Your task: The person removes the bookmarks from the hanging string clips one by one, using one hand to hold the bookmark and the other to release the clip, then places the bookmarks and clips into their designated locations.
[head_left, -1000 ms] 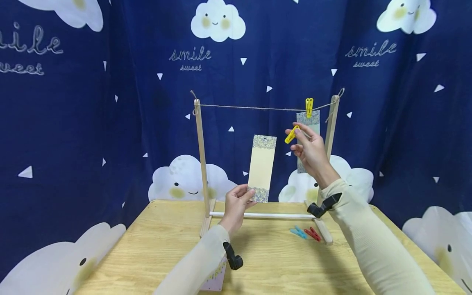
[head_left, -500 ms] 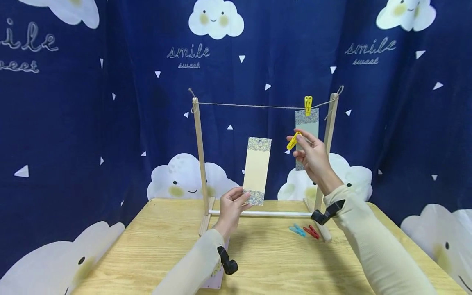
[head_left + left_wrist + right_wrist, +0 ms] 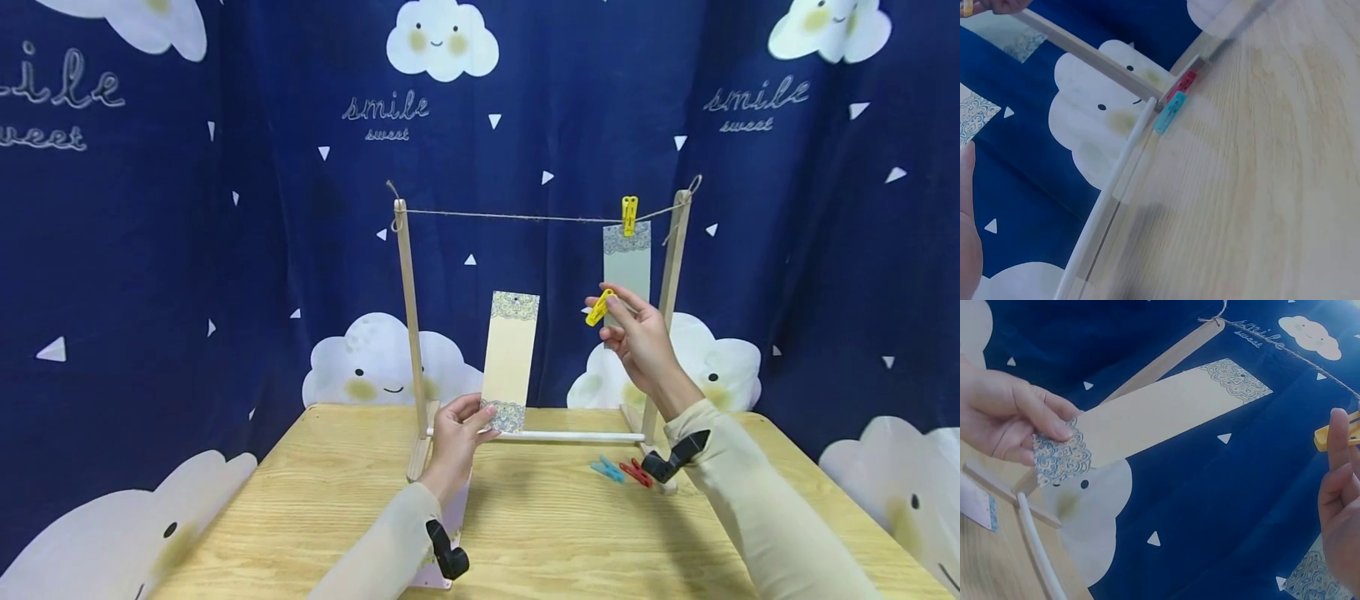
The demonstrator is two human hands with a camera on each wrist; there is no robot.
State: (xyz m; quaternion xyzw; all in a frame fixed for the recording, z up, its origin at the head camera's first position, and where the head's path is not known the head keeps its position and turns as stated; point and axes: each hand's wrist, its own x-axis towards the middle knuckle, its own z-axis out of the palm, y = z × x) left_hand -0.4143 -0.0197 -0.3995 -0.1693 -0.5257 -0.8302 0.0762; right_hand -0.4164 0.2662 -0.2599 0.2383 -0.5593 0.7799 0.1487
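Observation:
In the head view my left hand pinches the lower end of a cream bookmark with lace-patterned ends, held nearly upright below the string. My right hand pinches a yellow clothespin between thumb and fingers, to the right of the bookmark and apart from it. Behind that hand a grey-green bookmark hangs from the string by another yellow clothespin; its lower part is mostly hidden. The right wrist view shows the cream bookmark whole, with a small hole near its free end.
A wooden frame with a white crossbar stands on the table. Near its right foot lie a blue clothespin and a red clothespin. Pinkish cards lie partly under my left forearm. A blue curtain hangs behind.
My left hand has moved left and down with the cream bookmark. My right hand has lowered with the yellow clothespin, away from the string. The hung bookmark stays in place.

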